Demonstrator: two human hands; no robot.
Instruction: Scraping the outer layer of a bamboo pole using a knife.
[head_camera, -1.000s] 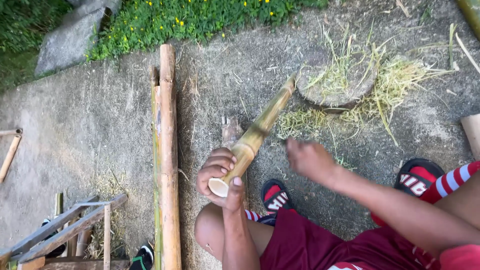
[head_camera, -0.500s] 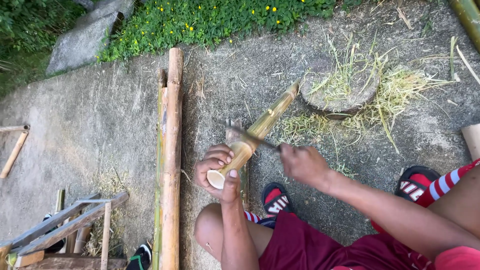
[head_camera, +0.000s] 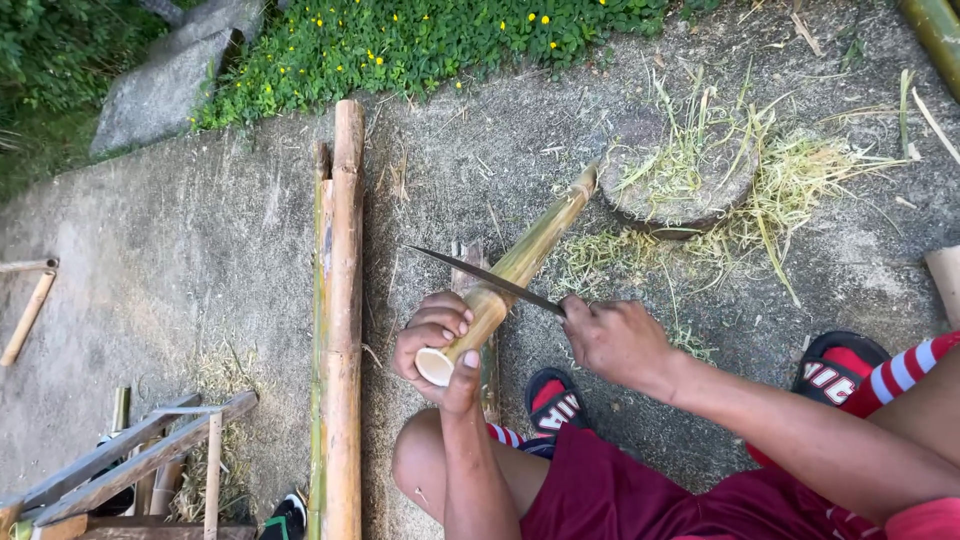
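Two hands are sharing the work here, each with its own job. The left hand (head_camera: 435, 345) is closing around the cut near end of a green bamboo stalk (head_camera: 520, 265), holding it slanted so the far tip is bearing on a round wooden block (head_camera: 680, 180) on the concrete ground (head_camera: 180, 250); that prop seems to be steadying the stalk against the blade. The right hand (head_camera: 615, 340) is gripping the handle of a long knife (head_camera: 485, 277), its blade lying across the stalk just above the left fingers, edge angled away from the person's body. Pale shavings (head_camera: 790, 190) are lying around the block. Longer bamboo poles (head_camera: 340, 320) are resting alongside to the left, near a wooden frame (head_camera: 130, 460).
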